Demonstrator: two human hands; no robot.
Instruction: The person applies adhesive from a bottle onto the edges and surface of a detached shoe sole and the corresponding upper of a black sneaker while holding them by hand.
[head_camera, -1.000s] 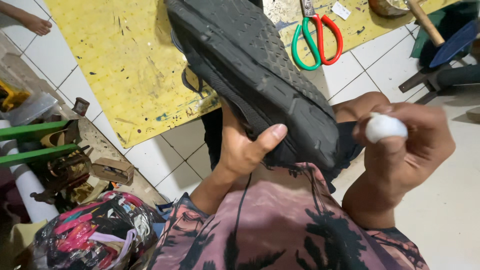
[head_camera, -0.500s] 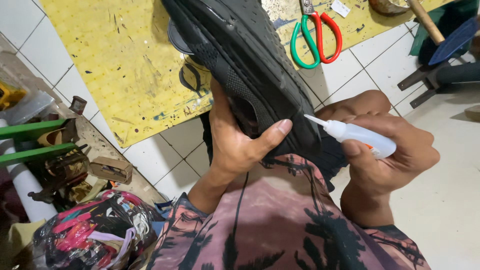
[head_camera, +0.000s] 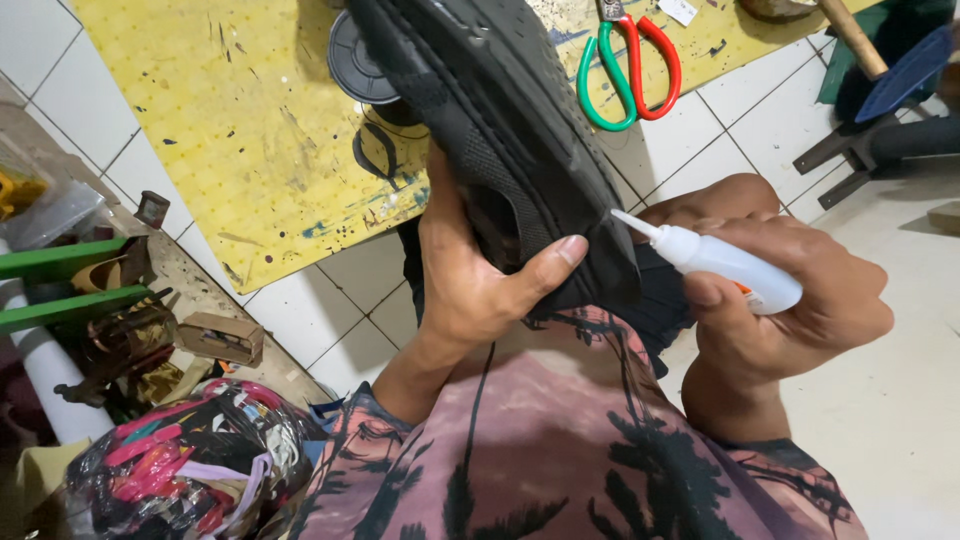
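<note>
Shoe (head_camera: 500, 130) first: a black one, held up at chest height with its textured sole facing the camera and its length running from the upper middle of the view down toward the person's chest. Left hand (head_camera: 480, 290) grips it from beneath, the thumb (head_camera: 545, 265) pressed across the sole near its lower end and the remaining fingers wrapped behind, out of sight. Right hand (head_camera: 790, 300) is closed round a small white squeeze bottle (head_camera: 730, 265) (its fingers clenched on the body), and the bottle's thin nozzle (head_camera: 632, 222) points left, its tip touching or just beside the edge of the sole close to the left thumb; I cannot tell which. Below the hands the person's patterned pink and black shirt (head_camera: 580, 440) fills the lower view.

Beyond the shoe, a worn yellow mat (head_camera: 250, 130) lies on the white tiled floor (head_camera: 330, 300). A pair of scissors (head_camera: 630, 65) with one green and one red handle rests on that mat at upper right, and a dark round lid (head_camera: 360, 60) sits on it just left of the shoe. At lower left sits a clear bag of coloured straps (head_camera: 190, 470).
</note>
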